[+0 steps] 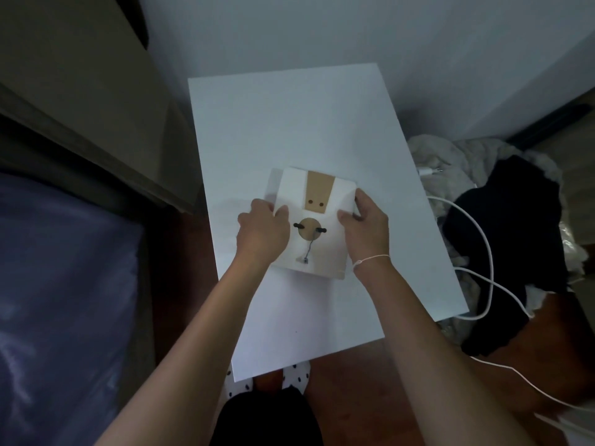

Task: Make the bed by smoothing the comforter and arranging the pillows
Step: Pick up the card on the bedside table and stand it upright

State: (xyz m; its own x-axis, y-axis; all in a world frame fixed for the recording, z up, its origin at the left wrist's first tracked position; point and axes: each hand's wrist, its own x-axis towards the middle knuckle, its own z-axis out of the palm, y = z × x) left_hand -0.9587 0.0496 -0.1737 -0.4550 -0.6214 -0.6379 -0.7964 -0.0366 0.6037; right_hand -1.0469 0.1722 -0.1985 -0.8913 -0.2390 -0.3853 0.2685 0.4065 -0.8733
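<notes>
A white square object with tan cut-outs, two black pegs and a short cord (317, 201) lies on a white bedside table (289, 123). My left hand (262, 231) grips its left edge and my right hand (365, 226) grips its right edge. The bed shows at the far left as a bluish-purple sheet (64, 284) beside a grey-beige headboard (80, 91). No pillow or comforter is clearly in view.
A heap of pale fluffy fabric (450, 169) and dark clothing (505, 236) lies on the floor to the table's right. White charging cables (483, 246) loop over it. White walls stand behind the table. Reddish wooden floor (186, 268) runs between table and bed.
</notes>
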